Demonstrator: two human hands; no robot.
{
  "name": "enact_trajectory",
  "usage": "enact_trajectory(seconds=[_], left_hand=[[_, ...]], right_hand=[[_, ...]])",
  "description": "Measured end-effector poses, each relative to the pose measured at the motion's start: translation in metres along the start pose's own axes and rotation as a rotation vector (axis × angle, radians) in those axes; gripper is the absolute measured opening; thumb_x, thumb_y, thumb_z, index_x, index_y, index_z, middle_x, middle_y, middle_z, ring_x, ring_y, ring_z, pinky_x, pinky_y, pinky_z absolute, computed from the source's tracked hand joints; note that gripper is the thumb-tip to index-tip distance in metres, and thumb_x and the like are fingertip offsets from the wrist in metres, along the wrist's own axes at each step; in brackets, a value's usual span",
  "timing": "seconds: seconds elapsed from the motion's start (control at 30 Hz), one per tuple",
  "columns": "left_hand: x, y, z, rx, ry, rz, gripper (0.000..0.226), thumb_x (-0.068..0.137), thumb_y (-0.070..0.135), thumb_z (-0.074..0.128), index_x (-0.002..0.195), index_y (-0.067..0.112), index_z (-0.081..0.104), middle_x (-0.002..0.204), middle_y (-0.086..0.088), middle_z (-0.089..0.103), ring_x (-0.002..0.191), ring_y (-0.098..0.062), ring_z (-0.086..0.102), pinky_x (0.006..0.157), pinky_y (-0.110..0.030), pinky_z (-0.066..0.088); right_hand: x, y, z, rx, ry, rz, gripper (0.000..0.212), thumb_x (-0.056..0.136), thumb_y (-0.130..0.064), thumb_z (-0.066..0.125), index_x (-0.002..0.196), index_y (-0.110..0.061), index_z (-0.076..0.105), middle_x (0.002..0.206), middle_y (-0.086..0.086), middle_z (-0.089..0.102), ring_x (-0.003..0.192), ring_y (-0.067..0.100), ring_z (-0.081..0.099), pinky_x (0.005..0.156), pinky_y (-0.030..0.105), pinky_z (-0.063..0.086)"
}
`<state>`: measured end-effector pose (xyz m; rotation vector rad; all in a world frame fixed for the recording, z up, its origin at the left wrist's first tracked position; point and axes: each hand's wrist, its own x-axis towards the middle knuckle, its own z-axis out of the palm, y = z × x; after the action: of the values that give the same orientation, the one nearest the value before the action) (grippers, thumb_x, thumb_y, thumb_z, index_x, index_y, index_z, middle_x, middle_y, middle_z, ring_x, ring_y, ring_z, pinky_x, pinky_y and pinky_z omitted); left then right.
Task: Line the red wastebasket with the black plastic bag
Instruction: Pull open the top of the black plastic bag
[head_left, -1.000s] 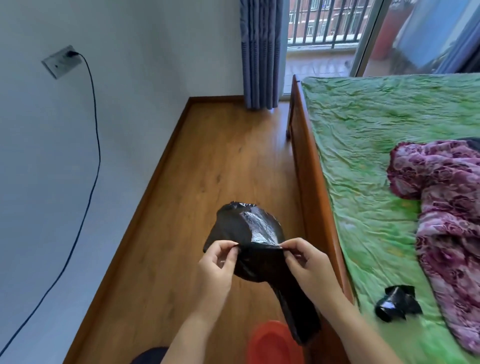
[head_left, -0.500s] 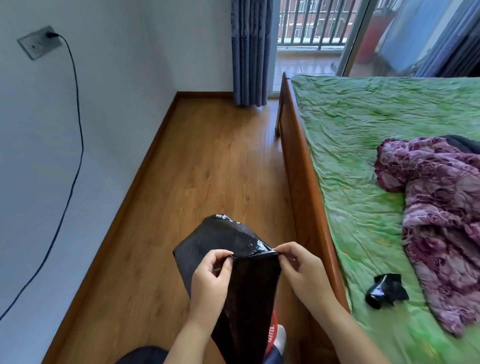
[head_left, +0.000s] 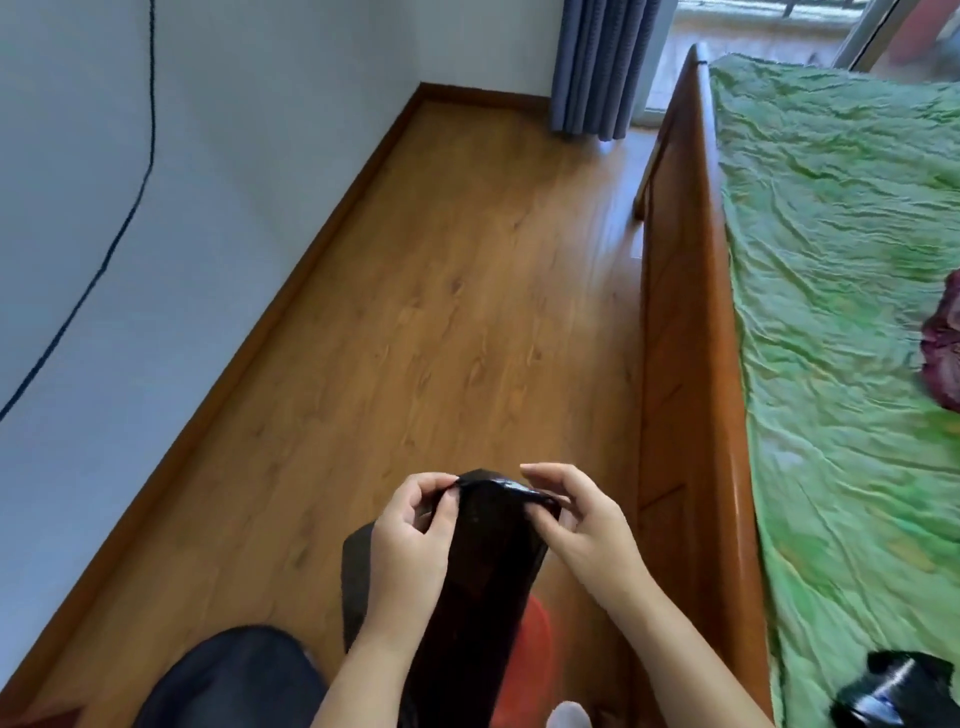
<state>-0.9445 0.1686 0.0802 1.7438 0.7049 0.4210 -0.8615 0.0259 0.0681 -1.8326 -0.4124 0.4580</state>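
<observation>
1. A person stands on a wooden floor (head_left: 415, 312) in a narrow strip between a pale wall on the left and a bed on the right, seen from a camera on the head that looks down.
2. Both bare hands are raised in the lower middle of the view, close together, and each pinches the top edge of a black plastic bag (head_left: 483, 582).
3. The left hand (head_left: 410, 540) grips the bag's upper left corner between thumb and curled fingers.
4. The right hand (head_left: 582, 525) grips the upper right corner between thumb and fingers, with the index finger stretched out above the edge.
5. The bag hangs down from the two hands as a long dark strip and reaches the bottom of the frame.
6. Part of the red wastebasket (head_left: 535, 654) shows directly behind the hanging bag, low on the floor and just beside the bed frame (head_left: 685, 364); the bag covers most of it.
7. The bed carries a crumpled green sheet (head_left: 831, 312).
8. A second bundle of black plastic (head_left: 893, 691) lies on the sheet at the lower right corner.
9. A purple patterned cloth (head_left: 943, 353) lies at the right edge.
10. A dark cable (head_left: 124, 223) runs down the wall, and a blue curtain (head_left: 597, 67) hangs at the far end.
</observation>
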Motion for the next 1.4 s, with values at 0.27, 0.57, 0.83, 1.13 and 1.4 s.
enact_trajectory(seconds=[0.27, 0.57, 0.83, 1.13, 1.4], left_hand=[[0.018, -0.121, 0.04, -0.004, 0.036, 0.034, 0.024, 0.084, 0.004, 0.061, 0.079, 0.027, 0.065, 0.085, 0.016, 0.069, 0.077, 0.0, 0.064, 0.064, -0.005, 0.044], [0.03, -0.221, 0.068, -0.114, -0.006, 0.117, 0.017, 0.081, 0.007, 0.063, 0.079, 0.023, 0.069, 0.082, 0.004, 0.072, 0.072, -0.006, 0.067, 0.061, -0.011, 0.049], [0.035, -0.296, 0.098, -0.274, -0.126, 0.282, 0.019, 0.083, 0.001, 0.061, 0.078, 0.018, 0.069, 0.08, 0.002, 0.071, 0.075, -0.01, 0.067, 0.064, -0.015, 0.051], [0.025, -0.341, 0.109, -0.327, -0.152, 0.36, 0.016, 0.081, 0.005, 0.061, 0.079, 0.019, 0.069, 0.08, 0.004, 0.072, 0.076, -0.008, 0.068, 0.065, -0.013, 0.05], [0.005, -0.368, 0.096, -0.262, -0.195, 0.213, 0.011, 0.08, 0.014, 0.065, 0.088, 0.021, 0.067, 0.088, -0.001, 0.072, 0.084, -0.015, 0.068, 0.07, -0.022, 0.053]], right_hand=[[0.033, 0.132, 0.053, 0.075, -0.106, -0.082, 0.039, 0.078, 0.003, 0.065, 0.103, -0.027, 0.063, 0.112, -0.009, 0.064, 0.107, 0.002, 0.057, 0.094, 0.022, 0.044], [0.057, 0.232, 0.092, 0.253, -0.088, -0.216, 0.026, 0.075, -0.002, 0.069, 0.098, -0.013, 0.067, 0.106, 0.001, 0.068, 0.105, 0.014, 0.061, 0.093, 0.031, 0.047], [0.069, 0.293, 0.112, 0.325, -0.112, -0.397, 0.05, 0.081, -0.046, 0.058, 0.103, -0.001, 0.065, 0.109, 0.013, 0.065, 0.107, 0.02, 0.059, 0.094, 0.033, 0.045], [0.051, 0.348, 0.119, 0.264, -0.133, -0.348, 0.021, 0.08, -0.003, 0.064, 0.1, -0.005, 0.066, 0.101, 0.009, 0.069, 0.099, 0.02, 0.063, 0.089, 0.038, 0.049], [0.038, 0.354, 0.127, 0.207, -0.065, -0.342, 0.023, 0.075, 0.014, 0.061, 0.081, -0.007, 0.07, 0.082, 0.007, 0.072, 0.083, 0.017, 0.067, 0.078, 0.035, 0.054]])
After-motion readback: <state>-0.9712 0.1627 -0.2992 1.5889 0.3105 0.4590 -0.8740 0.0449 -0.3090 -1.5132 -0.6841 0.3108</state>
